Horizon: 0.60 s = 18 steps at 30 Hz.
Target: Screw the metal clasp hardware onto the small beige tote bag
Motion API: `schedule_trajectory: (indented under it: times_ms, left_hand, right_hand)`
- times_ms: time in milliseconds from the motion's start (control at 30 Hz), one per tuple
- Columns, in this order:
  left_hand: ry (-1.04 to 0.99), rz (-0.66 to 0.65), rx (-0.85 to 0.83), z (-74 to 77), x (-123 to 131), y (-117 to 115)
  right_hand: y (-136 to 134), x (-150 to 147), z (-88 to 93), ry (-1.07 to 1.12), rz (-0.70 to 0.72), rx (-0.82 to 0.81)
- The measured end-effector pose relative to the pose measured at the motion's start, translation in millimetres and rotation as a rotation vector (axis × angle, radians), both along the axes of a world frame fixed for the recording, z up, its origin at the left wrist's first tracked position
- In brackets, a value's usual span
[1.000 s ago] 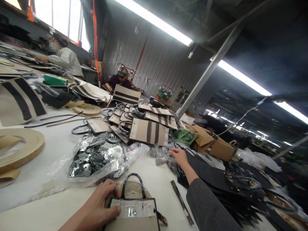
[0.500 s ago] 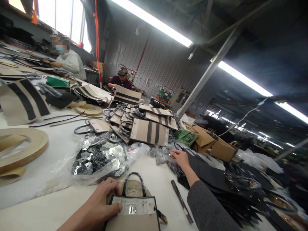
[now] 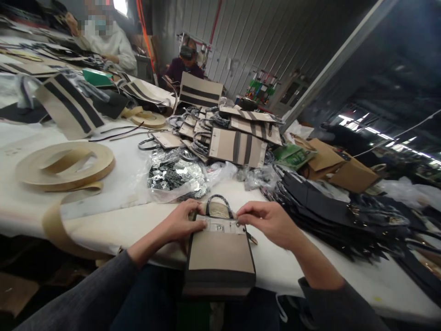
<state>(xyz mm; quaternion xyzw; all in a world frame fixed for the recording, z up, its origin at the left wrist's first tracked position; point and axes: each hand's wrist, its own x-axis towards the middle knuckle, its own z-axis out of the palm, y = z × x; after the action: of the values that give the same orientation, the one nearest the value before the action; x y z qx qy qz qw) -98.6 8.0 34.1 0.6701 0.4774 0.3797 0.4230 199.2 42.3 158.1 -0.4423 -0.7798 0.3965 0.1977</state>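
A beige handbag [image 3: 220, 253] with dark edges lies in front of me at the table's front edge, its dark wrapped handle [image 3: 220, 197] pointing away. My left hand [image 3: 184, 220] grips its upper left edge, thumb on top and fingers beneath. A small silver metal plate [image 3: 219, 227] sits mid-way along the pale strip below the handle. My right hand [image 3: 267, 223] pinches at the strip's upper right corner; what its fingertips hold is too small to make out. Behind the handle is a round tan roll [image 3: 217, 210], partly hidden. A short strap with metal [image 3: 252, 238] sticks out at the right side.
Beyond the handbag lies a plastic bag of metal plates [image 3: 175, 177]. Behind it are piled beige bag panels with handles [image 3: 237, 145]. A tape roll [image 3: 65, 165] is at left, stacked black pieces [image 3: 310, 211] at right. Two people work across the table.
My right hand has come back from the clear plastic by the black stack to the handbag's upper right corner. My left hand keeps its hold. The view has tilted down.
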Motion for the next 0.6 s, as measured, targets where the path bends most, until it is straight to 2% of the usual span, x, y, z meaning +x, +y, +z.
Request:
schedule_trajectory:
  times_ms: [67,133,233,333,467,600]
  left_hand:
    - [0.003,-0.012,0.008,1.7,-1,-1]
    - [-0.007,-0.051,0.006,5.2,-6,-2]
    - [-0.059,-0.175,-0.05,11.7,-18,-4]
    - [-0.101,-0.239,-0.103,16.1,-24,-6]
    - [-0.09,-0.11,-0.089,16.2,-12,-9]
    - [-0.038,0.02,-0.065,14.8,2,-11]
  right_hand:
    - [-27,-17,-2.5,-0.066,0.085,0.043]
    - [-38,-25,-7.2,-0.103,0.143,0.061]
    - [-37,-26,-10.7,-0.1,0.139,0.112]
    - [-33,-24,-14.8,-0.083,0.052,0.106]
    - [-37,-28,-39.5,0.059,-0.096,0.001]
    - [-43,-39,-67.6,0.168,-0.116,-0.025]
